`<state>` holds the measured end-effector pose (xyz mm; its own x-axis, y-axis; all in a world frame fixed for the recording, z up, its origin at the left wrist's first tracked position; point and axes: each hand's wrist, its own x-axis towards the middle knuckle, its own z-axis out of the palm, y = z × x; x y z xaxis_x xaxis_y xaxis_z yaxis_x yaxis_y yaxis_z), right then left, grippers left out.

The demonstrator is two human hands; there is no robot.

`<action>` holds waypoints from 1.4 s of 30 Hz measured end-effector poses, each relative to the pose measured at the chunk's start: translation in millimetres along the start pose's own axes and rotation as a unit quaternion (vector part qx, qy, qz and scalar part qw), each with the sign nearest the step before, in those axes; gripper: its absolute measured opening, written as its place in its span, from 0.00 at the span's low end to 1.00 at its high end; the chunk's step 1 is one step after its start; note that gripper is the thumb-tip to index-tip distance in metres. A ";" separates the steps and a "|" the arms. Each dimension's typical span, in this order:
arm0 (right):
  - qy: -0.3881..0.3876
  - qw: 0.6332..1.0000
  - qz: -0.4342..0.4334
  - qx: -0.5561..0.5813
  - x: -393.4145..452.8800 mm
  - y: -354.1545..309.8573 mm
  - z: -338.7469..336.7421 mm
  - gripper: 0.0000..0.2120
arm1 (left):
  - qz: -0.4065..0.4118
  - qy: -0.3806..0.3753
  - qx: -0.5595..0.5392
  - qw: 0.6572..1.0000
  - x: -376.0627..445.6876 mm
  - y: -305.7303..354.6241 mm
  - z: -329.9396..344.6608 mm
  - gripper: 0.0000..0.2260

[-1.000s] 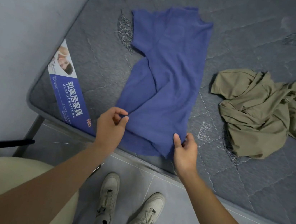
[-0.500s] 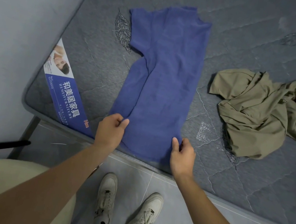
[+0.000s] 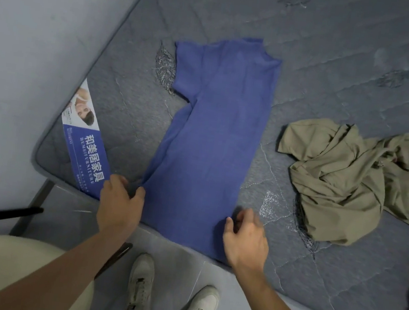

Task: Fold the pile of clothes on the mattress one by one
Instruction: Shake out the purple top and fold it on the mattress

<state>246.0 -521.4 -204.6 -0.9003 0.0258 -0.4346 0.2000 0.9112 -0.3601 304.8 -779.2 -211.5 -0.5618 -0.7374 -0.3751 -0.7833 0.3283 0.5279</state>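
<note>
The blue shirt lies lengthwise on the mattress, its hem overhanging the near edge; the left hand pinches one hem corner, the right hand curls loosely, fingers blurred, beside the other; an uneven lift may skew the fold or drag the shirt floorward.

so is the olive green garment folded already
No, the olive green garment lies crumpled in a heap on the mattress, to the right of the blue shirt that both hands are working on.
</note>
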 end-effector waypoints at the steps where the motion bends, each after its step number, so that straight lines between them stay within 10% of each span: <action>1: -0.001 0.999 -0.040 0.009 6.8 -5.2 -8.0 0.08 | 0.018 0.004 0.005 1.000 7.8 7.9 -1.8 0.14; 6: -0.061 0.972 -0.223 -0.035 77.6 -75.4 -30.1 0.22 | 0.038 -0.077 -0.109 0.990 83.8 67.7 10.6 0.15; 15: -0.073 0.958 -0.273 -0.039 231.6 -237.2 -3.4 0.30 | -0.024 -0.068 -0.242 0.968 252.3 183.4 57.6 0.18; 23: -0.085 0.987 -0.061 0.124 336.1 -332.3 -24.1 0.24 | -0.032 -0.138 -0.183 0.973 305.3 235.4 68.2 0.16; 28: -0.144 0.987 0.015 0.073 357.7 -374.5 -33.6 0.44 | 0.043 -0.126 -0.223 0.966 312.9 230.2 65.1 0.06; 37: -0.041 0.989 -0.060 0.128 359.2 -364.4 -48.3 0.03 | 0.188 -0.061 -0.253 0.947 274.5 238.2 59.9 0.05; 42: 0.019 0.972 -0.072 0.224 366.1 -288.5 -77.6 0.07 | 0.336 -0.113 -0.134 0.926 239.5 253.4 65.0 0.14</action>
<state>-171.3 -743.0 -195.8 -0.9430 -0.0660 -0.3261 0.2119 0.6364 -0.7417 -45.6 -834.3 -217.0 -0.9631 -0.2676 -0.0281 -0.1605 0.4874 0.8583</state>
